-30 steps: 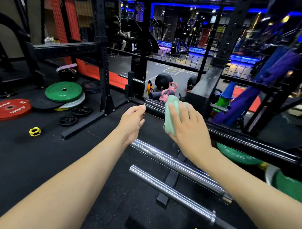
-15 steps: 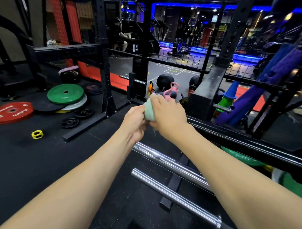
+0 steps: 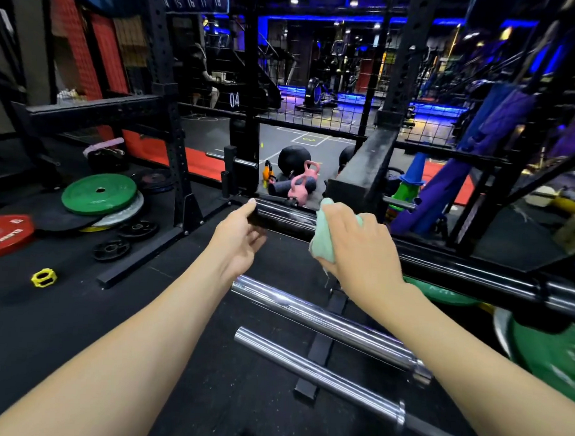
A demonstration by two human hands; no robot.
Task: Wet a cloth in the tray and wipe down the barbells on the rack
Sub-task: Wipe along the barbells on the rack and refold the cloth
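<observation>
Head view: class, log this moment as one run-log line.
right hand: grips cloth on black bar | left hand: at bar end | chrome bars: untouched

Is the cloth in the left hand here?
No. The right hand holds the green cloth against the black barbell, while the left hand touches that bar's end without the cloth.
</observation>
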